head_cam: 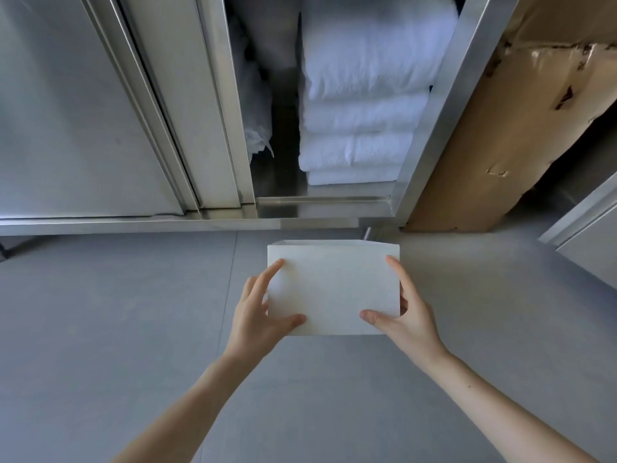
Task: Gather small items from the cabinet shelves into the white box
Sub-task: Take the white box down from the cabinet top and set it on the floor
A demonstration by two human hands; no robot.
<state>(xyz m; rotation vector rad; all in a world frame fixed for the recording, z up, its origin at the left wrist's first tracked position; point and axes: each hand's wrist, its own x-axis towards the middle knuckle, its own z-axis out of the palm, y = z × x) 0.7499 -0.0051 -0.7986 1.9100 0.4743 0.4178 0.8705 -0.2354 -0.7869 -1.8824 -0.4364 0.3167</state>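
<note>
A white box [334,289] is held over the grey floor just in front of the steel cabinet [430,128]. My left hand [257,315] grips its left side with the thumb on the near face. My right hand [404,312] grips its right side the same way. Only a sliver of the box's open top shows at its far edge, and its inside is hidden. The cabinet's right section stands open, with a stack of folded white towels [364,105] on the bottom shelf and crumpled clear plastic bags [253,105] to their left.
A shut sliding steel door [83,111] covers the cabinet's left part. A tall torn cardboard box [521,121] leans against the cabinet's right side. Another steel unit's corner [587,235] shows at the far right. Grey floor [117,329] spreads around the box.
</note>
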